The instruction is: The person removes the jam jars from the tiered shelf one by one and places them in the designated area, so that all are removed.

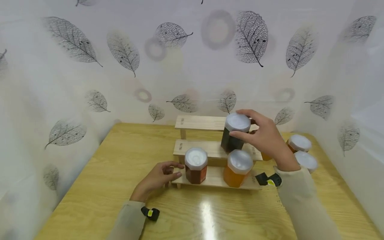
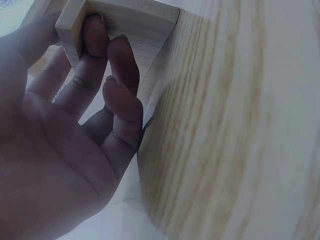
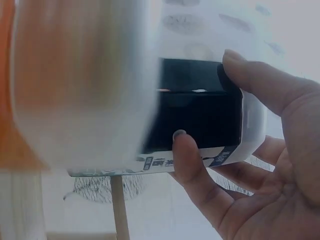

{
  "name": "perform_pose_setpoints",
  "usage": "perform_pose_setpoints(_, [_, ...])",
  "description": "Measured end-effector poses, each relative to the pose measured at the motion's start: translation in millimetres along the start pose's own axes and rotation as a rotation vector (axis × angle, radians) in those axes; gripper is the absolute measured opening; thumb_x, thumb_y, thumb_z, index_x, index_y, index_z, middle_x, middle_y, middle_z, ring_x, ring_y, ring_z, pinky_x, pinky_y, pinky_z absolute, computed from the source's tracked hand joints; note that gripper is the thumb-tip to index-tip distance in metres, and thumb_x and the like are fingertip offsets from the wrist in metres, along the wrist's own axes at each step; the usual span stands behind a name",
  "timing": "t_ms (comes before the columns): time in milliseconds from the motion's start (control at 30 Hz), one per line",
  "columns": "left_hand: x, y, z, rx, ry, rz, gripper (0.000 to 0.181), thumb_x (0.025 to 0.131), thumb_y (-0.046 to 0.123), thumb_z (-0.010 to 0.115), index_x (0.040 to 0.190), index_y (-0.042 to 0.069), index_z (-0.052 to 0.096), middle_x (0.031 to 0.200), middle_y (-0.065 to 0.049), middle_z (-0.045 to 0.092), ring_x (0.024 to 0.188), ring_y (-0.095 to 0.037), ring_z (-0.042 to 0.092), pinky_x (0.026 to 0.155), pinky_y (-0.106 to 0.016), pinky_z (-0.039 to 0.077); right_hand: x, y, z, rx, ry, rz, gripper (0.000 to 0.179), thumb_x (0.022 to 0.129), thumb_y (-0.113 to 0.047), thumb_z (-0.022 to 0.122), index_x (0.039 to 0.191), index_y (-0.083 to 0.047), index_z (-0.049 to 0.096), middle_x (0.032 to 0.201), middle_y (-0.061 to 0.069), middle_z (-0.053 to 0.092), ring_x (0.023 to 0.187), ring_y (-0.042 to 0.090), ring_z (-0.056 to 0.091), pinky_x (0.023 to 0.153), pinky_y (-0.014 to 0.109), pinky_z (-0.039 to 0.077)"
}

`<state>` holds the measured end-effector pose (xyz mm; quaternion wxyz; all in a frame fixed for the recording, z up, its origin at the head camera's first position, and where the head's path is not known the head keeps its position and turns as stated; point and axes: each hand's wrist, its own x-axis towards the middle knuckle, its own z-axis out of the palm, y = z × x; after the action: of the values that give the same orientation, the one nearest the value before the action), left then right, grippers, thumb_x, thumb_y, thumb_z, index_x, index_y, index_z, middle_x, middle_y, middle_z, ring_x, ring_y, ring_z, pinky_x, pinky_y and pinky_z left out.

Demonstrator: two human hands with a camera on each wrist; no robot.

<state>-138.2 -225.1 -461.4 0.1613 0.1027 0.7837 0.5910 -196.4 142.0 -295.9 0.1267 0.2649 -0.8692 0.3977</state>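
A three-tier wooden display rack (image 1: 216, 171) stands on the table. My right hand (image 1: 264, 136) grips a dark jar (image 1: 229, 140) with a white lid, thumb and fingers on opposite sides near its top. The jar is upright at the middle tier, overlapping the top board in the head view. In the right wrist view, the dark jar (image 3: 200, 115) shows a printed label strip along one side. My left hand (image 1: 159, 176) holds the left end of the bottom tier, fingers curled at the board's end (image 2: 135, 25). Close beside it on that tier stands a red-brown jar (image 1: 196, 171).
An orange jar (image 1: 235, 175) stands on the right of the bottom tier. More white-lidded jars (image 1: 300, 143) stand on the table (image 1: 126, 143) to the right of the rack, partly behind my right forearm. A leaf-patterned curtain (image 1: 192, 60) hangs behind and along both sides.
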Motion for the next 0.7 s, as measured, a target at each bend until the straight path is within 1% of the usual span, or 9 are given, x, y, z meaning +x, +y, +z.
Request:
perform_pose_setpoints(133, [0.8,1.2,-0.1,-0.002,0.007,-0.005,0.031,0.099,0.022,0.073,0.129,0.013,0.07,0.073,-0.001,0.051,0.065,-0.018,0.048,0.055,-0.027,0.047,-4.1,4.0,-11.1,-0.011,0.015,0.027,0.06,0.087,-0.021,0.087,0.141,-0.017,0.062,0.128,0.013,0.066,0.098,0.03,0.067,0.067,0.02,0.049])
perform_pose_setpoints(233, [0.3,2.3,-0.3,-0.008,0.009,-0.008,0.03,0.099,0.021,0.073,0.128,0.013,0.07,0.073,-0.001,0.051,0.065,-0.018,0.048,0.055,-0.026,0.047,-7.2,6.5,-16.3,-0.018,0.016,0.044,0.06,0.087,-0.022,0.088,0.141,-0.018,0.062,0.127,0.012,0.067,0.098,0.029,0.067,0.066,0.021,0.048])
perform_pose_setpoints(367, [-0.6,2.0,-0.7,-0.008,0.003,0.0,0.031,0.1,0.02,0.073,0.129,0.012,0.069,0.073,-0.001,0.053,0.064,-0.018,0.048,0.054,-0.026,0.047,-11.1,10.3,-19.7,-0.032,0.014,0.042,0.061,0.086,-0.021,0.088,0.142,-0.016,0.061,0.129,0.014,0.066,0.098,0.031,0.066,0.067,0.022,0.048])
perform_pose_setpoints(500, [-0.5,0.5,-0.3,-0.007,0.0,0.009,0.031,0.1,0.021,0.072,0.13,0.012,0.069,0.079,-0.003,0.059,0.065,-0.016,0.048,0.054,-0.026,0.047,-15.2,13.7,-22.3,-0.059,0.016,0.056,0.062,0.086,-0.021,0.088,0.142,-0.016,0.061,0.131,0.013,0.065,0.101,0.032,0.066,0.07,0.022,0.049])
perform_pose_setpoints(600, [0.1,0.1,0.3,-0.006,0.005,0.004,0.03,0.1,0.021,0.072,0.129,0.013,0.069,0.081,-0.002,0.059,0.065,-0.015,0.048,0.054,-0.026,0.047,-18.9,15.3,-25.9,-0.063,0.026,0.048,0.063,0.084,-0.019,0.089,0.141,-0.015,0.062,0.131,0.013,0.065,0.102,0.033,0.066,0.07,0.019,0.048])
perform_pose_setpoints(700, [0.3,1.0,0.6,0.0,0.011,-0.004,0.03,0.1,0.022,0.073,0.128,0.014,0.07,0.079,-0.002,0.055,0.067,-0.016,0.048,0.055,-0.026,0.046,-24.2,18.0,-30.3,-0.063,0.041,0.042,0.064,0.084,-0.018,0.089,0.142,-0.014,0.061,0.13,0.015,0.065,0.101,0.035,0.065,0.069,0.016,0.048])
